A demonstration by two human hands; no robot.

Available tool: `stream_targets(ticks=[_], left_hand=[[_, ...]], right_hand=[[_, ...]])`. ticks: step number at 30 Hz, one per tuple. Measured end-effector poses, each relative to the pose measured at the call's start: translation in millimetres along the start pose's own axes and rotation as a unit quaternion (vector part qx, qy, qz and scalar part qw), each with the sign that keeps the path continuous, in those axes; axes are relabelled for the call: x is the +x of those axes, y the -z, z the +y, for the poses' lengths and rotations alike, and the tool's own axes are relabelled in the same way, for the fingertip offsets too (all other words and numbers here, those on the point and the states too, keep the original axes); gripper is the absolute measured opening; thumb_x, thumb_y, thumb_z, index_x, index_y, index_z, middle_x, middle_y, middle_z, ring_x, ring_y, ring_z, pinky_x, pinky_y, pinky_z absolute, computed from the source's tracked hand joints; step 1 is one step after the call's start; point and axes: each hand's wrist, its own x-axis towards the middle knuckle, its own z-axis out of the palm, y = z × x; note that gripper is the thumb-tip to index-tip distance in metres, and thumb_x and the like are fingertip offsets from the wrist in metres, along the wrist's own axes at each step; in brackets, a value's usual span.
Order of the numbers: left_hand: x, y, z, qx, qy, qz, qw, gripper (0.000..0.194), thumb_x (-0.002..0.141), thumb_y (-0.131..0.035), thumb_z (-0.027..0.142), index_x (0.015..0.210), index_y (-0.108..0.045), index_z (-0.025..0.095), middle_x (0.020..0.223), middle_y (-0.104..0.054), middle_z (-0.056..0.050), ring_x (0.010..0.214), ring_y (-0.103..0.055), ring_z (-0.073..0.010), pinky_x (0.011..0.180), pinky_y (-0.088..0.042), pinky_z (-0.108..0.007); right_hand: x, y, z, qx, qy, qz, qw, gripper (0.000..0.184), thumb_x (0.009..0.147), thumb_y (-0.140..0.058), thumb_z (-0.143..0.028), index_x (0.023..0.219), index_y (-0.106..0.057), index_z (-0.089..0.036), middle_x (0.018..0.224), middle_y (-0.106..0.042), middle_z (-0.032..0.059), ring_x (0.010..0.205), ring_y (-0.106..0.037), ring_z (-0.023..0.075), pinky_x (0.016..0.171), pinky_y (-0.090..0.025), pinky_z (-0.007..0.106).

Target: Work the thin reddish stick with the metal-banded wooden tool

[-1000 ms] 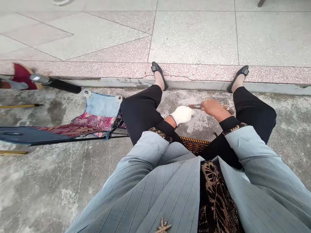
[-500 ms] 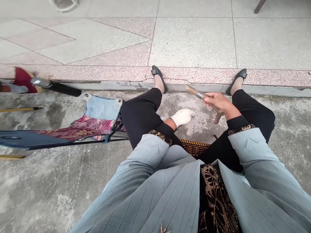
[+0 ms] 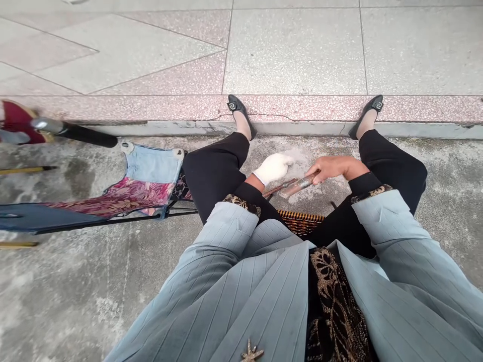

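Looking down from my head, here are both my hands, near each other but apart, over the rough ground (image 3: 151, 281) between my knees. My right hand (image 3: 332, 167), bare, is clamped round a brown stick (image 3: 290, 190). A silvery band (image 3: 303, 183) wraps the stick just past my fingers, and its pale end slants down toward my lap. And my left hand (image 3: 274, 168), in a white glove, is curled up; its grip is hidden from me, so I can't tell whether it holds anything. Just below the glove, beside that pale end, there's a thin dark strip (image 3: 277, 188), too small to make out. Under me, a patch of wicker (image 3: 298, 219) shows between my thighs. My black shoes (image 3: 242, 115) are set wide on the pink step (image 3: 313, 110). Over on my left, a chair (image 3: 141, 193) of denim and floral cloth; past it, a black bar (image 3: 90, 134) with a silver end, and a red shoe (image 3: 24, 120).
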Motion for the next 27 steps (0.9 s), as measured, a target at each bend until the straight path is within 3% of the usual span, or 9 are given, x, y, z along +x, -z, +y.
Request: stream_targets(ticks=[2, 6, 8, 10, 13, 17, 21, 24, 27], left_hand=[[3.0, -2.1, -2.5, -0.021, 0.006, -0.002, 1.000, 0.032, 0.087, -0.050, 0.008, 0.096, -0.081, 0.012, 0.091, -0.080, -0.009, 0.085, -0.070, -0.0201, 0.079, -0.050, -0.030], [6.1, -17.2, 6.4, 0.000, -0.012, -0.016, 1.000, 0.028, 0.086, -0.055, 0.012, 0.092, -0.082, 0.016, 0.093, -0.081, -0.009, 0.087, -0.072, -0.0218, 0.076, -0.048, -0.030], [4.8, -23.1, 12.9, 0.036, -0.022, -0.017, 0.999, 0.026, 0.087, -0.056, 0.015, 0.087, -0.082, 0.017, 0.092, -0.082, -0.011, 0.086, -0.073, -0.0233, 0.073, -0.046, -0.032], [2.4, -24.6, 17.6, 0.069, -0.030, -0.016, 0.997, 0.027, 0.089, -0.056, 0.018, 0.087, -0.083, 0.017, 0.093, -0.082, -0.012, 0.088, -0.075, -0.0240, 0.071, -0.045, -0.032], [-0.8, -20.0, 20.9, 0.100, -0.027, -0.023, 0.994, 0.030, 0.093, -0.055, 0.019, 0.094, -0.085, 0.019, 0.096, -0.083, -0.013, 0.091, -0.077, -0.0249, 0.070, -0.043, -0.033], [-3.1, -11.6, 23.8, 0.129, -0.018, -0.051, 0.990, 0.032, 0.093, -0.054, 0.019, 0.099, -0.085, 0.019, 0.097, -0.083, -0.013, 0.091, -0.078, -0.0269, 0.068, -0.043, -0.034], [-5.0, -4.8, 25.9, 0.137, -0.030, -0.051, 0.989, 0.029, 0.093, -0.058, 0.023, 0.100, -0.085, 0.018, 0.099, -0.082, -0.015, 0.093, -0.077, -0.0274, 0.072, -0.045, -0.033], [-4.6, 0.0, 21.3, 0.136, -0.032, -0.050, 0.989, 0.030, 0.091, -0.057, 0.024, 0.102, -0.085, 0.018, 0.101, -0.082, -0.014, 0.093, -0.077, -0.0281, 0.073, -0.045, -0.034], [-1.5, 1.2, 11.2, 0.087, -0.040, -0.016, 0.995, 0.033, 0.084, -0.054, 0.015, 0.098, -0.084, 0.018, 0.100, -0.083, -0.011, 0.093, -0.075, -0.0265, 0.076, -0.046, -0.035]], right_hand=[[-12.8, 4.6, 2.2, 0.151, 0.080, 0.065, 0.983, 0.049, 0.082, -0.080, -0.033, 0.129, -0.081, -0.021, 0.086, -0.074, 0.0017, 0.071, -0.061, 0.0145, 0.062, -0.046, 0.024], [-16.1, 9.2, 5.9, 0.316, 0.156, 0.275, 0.894, 0.056, 0.077, -0.085, -0.043, 0.124, -0.079, -0.013, 0.084, -0.070, 0.0023, 0.068, -0.054, 0.0115, 0.061, -0.046, 0.023], [-8.5, 9.8, 8.9, 0.317, 0.126, 0.326, 0.882, 0.046, 0.079, -0.084, -0.040, 0.114, -0.079, -0.012, 0.082, -0.068, 0.0020, 0.066, -0.052, 0.0112, 0.063, -0.046, 0.024], [-0.4, 9.9, 12.3, 0.274, 0.069, 0.357, 0.891, 0.035, 0.085, -0.078, -0.034, 0.111, -0.080, -0.012, 0.081, -0.067, 0.0021, 0.067, -0.053, 0.0123, 0.065, -0.046, 0.025], [8.3, 9.4, 15.2, 0.109, -0.046, 0.384, 0.916, 0.029, 0.091, -0.073, -0.027, 0.115, -0.082, -0.013, 0.085, -0.071, 0.0036, 0.076, -0.062, 0.0178, 0.074, -0.048, 0.029], [15.2, 5.4, 8.7, -0.114, -0.145, 0.330, 0.926, 0.028, 0.097, -0.071, -0.028, 0.119, -0.083, -0.016, 0.102, -0.078, 0.0089, 0.097, -0.069, 0.0256, 0.082, -0.047, 0.031], [18.7, -0.9, -0.4, -0.171, -0.192, 0.205, 0.944, 0.030, 0.098, -0.071, -0.028, 0.124, -0.084, -0.020, 0.106, -0.079, 0.0117, 0.093, -0.070, 0.0256, 0.075, -0.045, 0.032], [16.4, -2.9, 1.0, -0.159, -0.171, 0.106, 0.966, 0.024, 0.093, -0.077, -0.023, 0.114, -0.088, -0.021, 0.095, -0.079, 0.0091, 0.085, -0.070, 0.0231, 0.074, -0.046, 0.032], [6.1, 0.0, 6.3, -0.036, -0.066, -0.038, 0.996, 0.030, 0.084, -0.084, -0.030, 0.112, -0.088, -0.020, 0.083, -0.077, 0.0042, 0.071, -0.065, 0.0171, 0.071, -0.047, 0.030]])
